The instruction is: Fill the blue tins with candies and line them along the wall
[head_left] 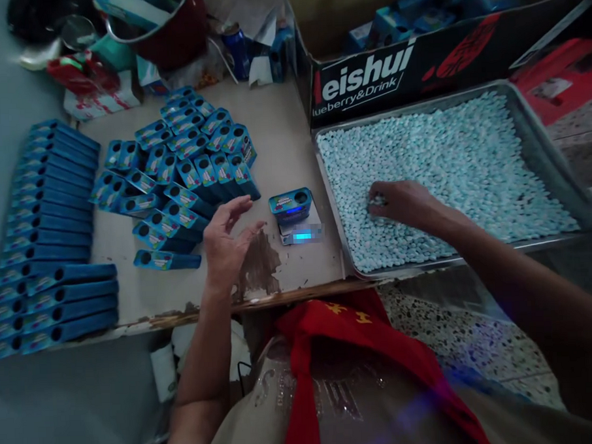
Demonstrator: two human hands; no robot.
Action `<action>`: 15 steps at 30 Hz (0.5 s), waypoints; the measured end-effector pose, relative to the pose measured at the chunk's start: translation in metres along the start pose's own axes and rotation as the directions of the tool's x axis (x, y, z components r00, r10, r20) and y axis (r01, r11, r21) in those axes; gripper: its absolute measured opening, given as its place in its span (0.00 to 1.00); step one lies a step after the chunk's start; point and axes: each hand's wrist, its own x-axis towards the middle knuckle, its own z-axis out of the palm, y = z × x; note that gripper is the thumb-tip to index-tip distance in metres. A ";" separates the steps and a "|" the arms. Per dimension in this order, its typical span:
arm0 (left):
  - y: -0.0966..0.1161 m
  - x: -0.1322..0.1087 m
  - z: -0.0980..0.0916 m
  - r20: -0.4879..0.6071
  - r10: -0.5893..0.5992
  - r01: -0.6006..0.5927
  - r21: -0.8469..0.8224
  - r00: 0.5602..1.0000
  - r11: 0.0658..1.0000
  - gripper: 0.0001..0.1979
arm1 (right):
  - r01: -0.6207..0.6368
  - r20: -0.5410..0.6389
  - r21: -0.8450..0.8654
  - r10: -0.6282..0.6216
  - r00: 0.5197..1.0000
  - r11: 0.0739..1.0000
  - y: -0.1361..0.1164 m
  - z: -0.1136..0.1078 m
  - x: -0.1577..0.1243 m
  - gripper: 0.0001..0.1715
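My right hand [402, 203] reaches into a metal tray [542, 146] full of small pale blue tablets [445, 163], its fingers pinched together among them. My left hand [225, 241] hovers over the worn tabletop [283, 144], fingers apart and slightly curled, holding nothing. Just right of it a small blue box [290, 204] with a round hole sits on a little scale [301, 233] with a lit display. A heap of the same blue boxes [186, 168] lies just beyond my left hand.
Rows of flat blue boxes [51, 226] line the table's left side. A black carton [392, 74] holding more blue boxes stands behind the tray. A red pot [174, 31], a can and clutter fill the far edge. A red cloth [340, 338] lies on my lap.
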 end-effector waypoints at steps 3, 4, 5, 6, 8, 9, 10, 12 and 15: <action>0.011 -0.012 -0.021 -0.078 0.034 -0.031 0.048 0.996 0.998 0.23 | -0.070 -0.088 0.490 0.130 0.988 0.869 0.006 -0.007 0.006 0.06; 0.015 -0.015 -0.025 -0.104 0.048 -0.041 0.062 0.993 0.997 0.23 | -0.096 -0.066 0.677 0.191 0.979 0.730 0.006 -0.009 0.007 0.09; 0.017 -0.017 -0.027 -0.120 0.058 -0.049 0.073 0.991 0.996 0.23 | -0.130 -0.009 0.826 0.243 0.970 0.548 0.005 -0.011 0.007 0.12; 0.019 -0.018 -0.027 -0.126 0.062 -0.052 0.083 0.990 0.995 0.23 | -0.170 0.073 0.919 0.272 0.960 0.355 0.004 -0.012 0.006 0.15; 0.021 -0.020 -0.025 -0.117 0.054 -0.043 0.099 0.992 0.994 0.22 | -0.245 0.225 0.968 0.258 0.939 0.048 0.001 -0.011 0.004 0.17; 0.021 -0.020 -0.024 -0.106 0.047 -0.035 0.104 0.993 0.994 0.22 | -0.269 0.270 0.962 0.242 0.932 -0.040 0.001 -0.009 0.003 0.17; 0.021 -0.020 -0.022 -0.096 0.042 -0.032 0.104 0.995 0.994 0.22 | -0.274 0.285 0.958 0.227 0.931 -0.083 0.000 -0.006 0.001 0.16; 0.020 -0.020 -0.020 -0.075 0.047 -0.040 0.088 0.996 0.995 0.22 | -0.216 0.222 0.975 0.184 0.958 -0.051 0.002 0.000 -0.003 0.16; 0.017 -0.019 -0.019 -0.050 0.068 -0.065 0.058 0.996 0.996 0.23 | -0.121 0.120 0.982 0.015 0.993 0.148 0.003 0.002 -0.009 0.20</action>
